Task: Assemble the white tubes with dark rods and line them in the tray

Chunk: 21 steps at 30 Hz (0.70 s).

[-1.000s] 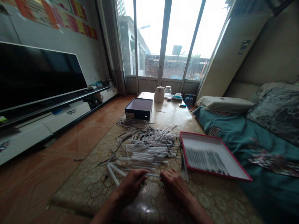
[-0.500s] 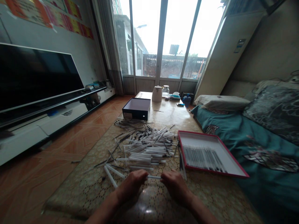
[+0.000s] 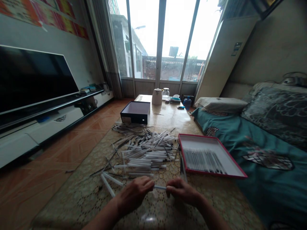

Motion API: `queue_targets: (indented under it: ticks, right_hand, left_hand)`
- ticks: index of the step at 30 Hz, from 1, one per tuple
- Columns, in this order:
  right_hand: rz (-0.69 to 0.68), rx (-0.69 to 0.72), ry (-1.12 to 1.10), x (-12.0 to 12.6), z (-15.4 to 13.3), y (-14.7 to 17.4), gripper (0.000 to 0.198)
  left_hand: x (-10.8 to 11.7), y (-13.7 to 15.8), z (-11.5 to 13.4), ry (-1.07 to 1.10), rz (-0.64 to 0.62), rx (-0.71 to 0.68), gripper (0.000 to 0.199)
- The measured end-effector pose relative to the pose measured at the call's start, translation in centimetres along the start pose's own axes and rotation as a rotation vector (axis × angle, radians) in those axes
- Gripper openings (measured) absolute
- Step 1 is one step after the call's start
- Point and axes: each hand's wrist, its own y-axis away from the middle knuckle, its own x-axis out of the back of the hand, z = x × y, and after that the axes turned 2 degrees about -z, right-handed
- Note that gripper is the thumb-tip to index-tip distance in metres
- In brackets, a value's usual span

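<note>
Both my hands grip one thin white pen (image 3: 160, 187) held level just above the near part of the table. Its left end sits in the pinched fingers of my left hand (image 3: 140, 188), its right end in the curled fingers of my right hand (image 3: 181, 189). Fingers hide both ends. Beyond them spreads a loose pile of white pen barrels (image 3: 151, 155) with thin black sticks, probably refills, among them. On the right, a red-rimmed box lid (image 3: 230, 156) holds a row of clear pens with dark insides (image 3: 203, 159).
A dark open box (image 3: 134, 118) stands behind the pile. Farther back are a beige kettle (image 3: 157, 96), a glass jar (image 3: 165, 94) and a tissue pack (image 3: 175, 99). A teal-covered sofa (image 3: 223, 127) borders the table's right side.
The view has turned slightly right, so the scene sits farther left. Both hands still grip the pen; my right hand has tilted a little, and the pen sits slightly lower in view.
</note>
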Motion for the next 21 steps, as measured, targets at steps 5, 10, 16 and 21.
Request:
queue_targets:
  ticks: [5,10,16,21]
  right_hand:
    - [-0.089,-0.072,-0.116,0.7,0.5,0.9,0.058]
    - [-0.051,-0.091,-0.136,1.0,0.1,0.7,0.058]
    - [0.180,-0.006,0.224,0.1,0.4,0.0,0.039]
    - [0.297,0.110,0.800,-1.0,-0.2,0.3,0.011]
  left_hand:
    - [0.2,-0.7,0.5,0.014,-0.009,-0.068,0.022]
    - [-1.2,-1.2,0.2,0.175,0.067,0.091,0.019]
    - [-2.9,-1.0,-0.2,0.739,0.239,0.447,0.019]
    - [-3.0,-0.3,-0.3,0.897,0.198,0.541,0.030]
